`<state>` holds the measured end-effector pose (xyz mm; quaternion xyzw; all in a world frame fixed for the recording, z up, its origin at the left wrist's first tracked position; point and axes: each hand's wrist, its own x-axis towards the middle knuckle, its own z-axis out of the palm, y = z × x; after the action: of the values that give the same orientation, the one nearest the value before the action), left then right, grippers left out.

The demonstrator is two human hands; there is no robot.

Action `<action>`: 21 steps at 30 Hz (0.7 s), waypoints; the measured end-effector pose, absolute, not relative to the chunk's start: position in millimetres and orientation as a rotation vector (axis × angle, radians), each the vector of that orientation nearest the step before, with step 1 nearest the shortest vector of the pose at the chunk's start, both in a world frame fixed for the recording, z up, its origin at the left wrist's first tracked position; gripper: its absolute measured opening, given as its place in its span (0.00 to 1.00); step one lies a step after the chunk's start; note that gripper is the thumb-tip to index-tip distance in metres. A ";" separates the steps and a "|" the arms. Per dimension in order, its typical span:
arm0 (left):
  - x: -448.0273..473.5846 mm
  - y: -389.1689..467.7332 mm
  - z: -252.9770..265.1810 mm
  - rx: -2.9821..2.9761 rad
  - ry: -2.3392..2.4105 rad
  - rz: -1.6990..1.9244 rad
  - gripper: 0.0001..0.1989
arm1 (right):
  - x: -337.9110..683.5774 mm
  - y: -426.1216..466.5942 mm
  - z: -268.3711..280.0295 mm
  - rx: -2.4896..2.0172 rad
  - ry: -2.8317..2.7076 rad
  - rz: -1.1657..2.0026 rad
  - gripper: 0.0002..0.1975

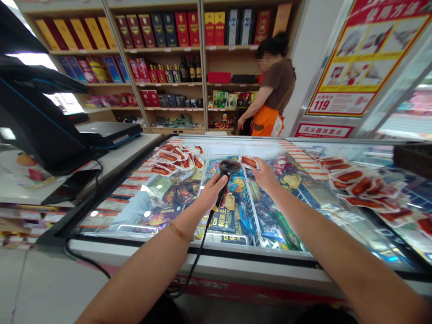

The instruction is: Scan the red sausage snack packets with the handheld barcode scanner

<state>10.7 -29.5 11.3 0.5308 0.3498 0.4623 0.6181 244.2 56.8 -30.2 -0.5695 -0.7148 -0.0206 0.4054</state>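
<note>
Left hand (213,192) is wrapped round the grip of a blk handheld scanner (230,166), thumb laid along the top; forearm runs straight up from lower L, w/ a thin bracelet (180,230) at the wrist. Right hand (266,174) pinches a sausage pack (249,161) by its near end, arm stretched fwd from lower R, wrist fairly straight. Pack's just beside the scanner's rounded head, over the glass; can't tell from where I stand if they touch.

Scanner looks smooth, hard plastic, oval head on a slim handle; its thin blk cable (200,254) hangs in a loose curve past the freezer's front edge. Held pack's flat & oblong: reddish-brown sausage in clear/white film. Similar packs are heaped on the glass, one pile (175,158) to the L, another (366,185) well to the R, edges crinkly & overlapping.

Under the shiny glass, chest freezer (243,261) has white wire dividers (251,202) b/w glossy, colourful bags (224,216). Flat-topped scale (110,130) sits on the pale surface (135,153) at L. Co-worker in an orange apron (268,120) stands by wooden shelves (162,84) of boxes & bottles.
</note>
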 end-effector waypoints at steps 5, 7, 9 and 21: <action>4.5 -30.8 24.2 1.090 0.945 1.211 0.21 | 230.5 55.7 -27.7 -1.496 -1.874 -0.051 0.24; -5.6 -31.5 34.1 1.032 0.986 1.266 0.21 | 216.8 59.9 -20.1 -1.507 -1.901 -0.048 0.23; -22.0 -32.2 44.2 1.009 1.001 1.306 0.20 | 194.1 68.6 -6.6 -1.499 -1.903 -0.017 0.22; -160.6 -59.7 55.7 0.768 1.214 1.563 0.20 | -27.2 133.2 58.6 -1.470 -1.932 0.268 0.19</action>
<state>-160.6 -59.7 55.7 0.3159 0.4992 0.6427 0.4878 -27.2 133.2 58.6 -0.5653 -0.7433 0.1030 0.3426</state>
